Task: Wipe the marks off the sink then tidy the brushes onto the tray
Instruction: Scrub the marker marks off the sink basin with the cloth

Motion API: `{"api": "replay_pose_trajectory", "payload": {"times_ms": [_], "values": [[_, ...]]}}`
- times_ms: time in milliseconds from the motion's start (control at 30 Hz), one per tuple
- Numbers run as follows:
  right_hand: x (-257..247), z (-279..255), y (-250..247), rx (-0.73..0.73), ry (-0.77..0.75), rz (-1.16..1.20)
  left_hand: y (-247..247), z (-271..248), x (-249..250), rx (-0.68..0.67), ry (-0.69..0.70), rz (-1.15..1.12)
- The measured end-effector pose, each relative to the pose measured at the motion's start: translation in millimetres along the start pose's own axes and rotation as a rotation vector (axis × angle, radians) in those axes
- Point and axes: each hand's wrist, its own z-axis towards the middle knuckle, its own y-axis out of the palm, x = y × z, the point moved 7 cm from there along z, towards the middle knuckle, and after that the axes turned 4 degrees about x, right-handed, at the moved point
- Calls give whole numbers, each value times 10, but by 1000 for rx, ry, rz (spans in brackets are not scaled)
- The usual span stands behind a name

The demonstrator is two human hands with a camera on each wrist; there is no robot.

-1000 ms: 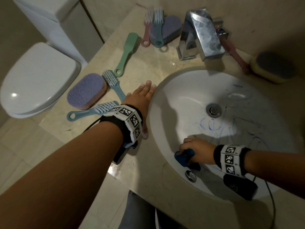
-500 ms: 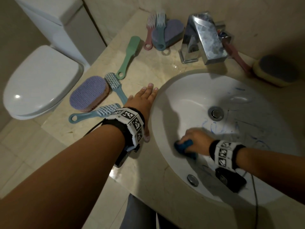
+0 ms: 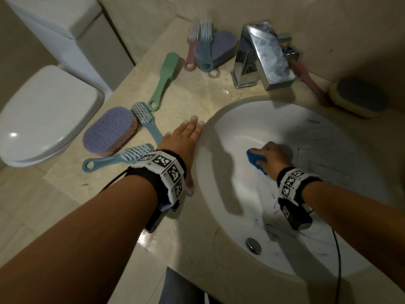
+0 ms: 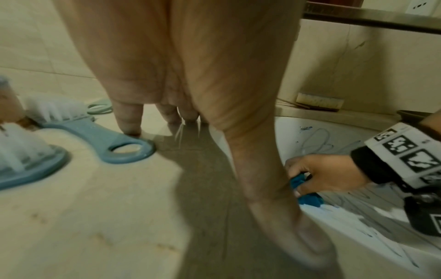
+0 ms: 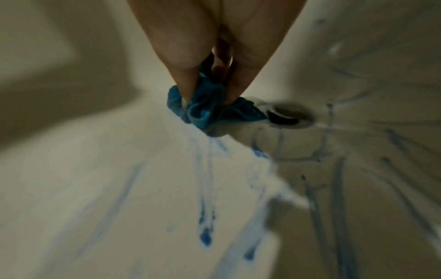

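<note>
Down in the sink the right hand has its fingers bunched round a blue cloth, pressing it to the white bowl just beside the drain, with blue marks smeared below it. Meanwhile the left hand lies flat with straight fingers on the counter at the sink's rim, holding nothing. Beyond it lie two blue brushes, a purple scrubber, a green brush and, farther back, more brushes by the tap.
</note>
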Motion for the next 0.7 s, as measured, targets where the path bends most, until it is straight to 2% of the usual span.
{"api": "replay_pose_trajectory", "payload": {"times_ms": [67, 200, 233, 267, 300, 333, 400, 467, 533, 600, 633, 700], "values": [[4, -51, 67, -6, -20, -119, -5, 2, -4, 2, 1, 1], [-193, -413, 379, -310, -254, -160, -13, 9, -10, 6, 5, 2], [-207, -363, 326, -285, -346, -273, -10, 16, -14, 7, 3, 1], [-205, -288, 182, -227, -316, -223, -1, 21, -15, 5, 3, 1], [-69, -138, 159, -161, -214, -67, 5, 23, -12, 5, 4, 2], [62, -4, 116, -123, -114, -61, 15, 22, -10, 8, 4, 3], [171, 110, 67, -56, -16, -29, 8, 21, -4, 10, 8, 9], [116, -8, 152, -70, -41, 42, -5, 6, 6, 5, 7, 4], [-45, -202, 246, -166, -124, -36, -19, -13, 11, 8, -3, -1], [-13, -234, 235, -177, -159, -91, -27, -18, 11, 12, -6, -3], [57, -177, 165, -139, -160, -122, -23, -16, 7, 13, -7, -3], [265, 10, 62, -73, -39, -84, -5, -5, -7, 12, -4, -1]]}}
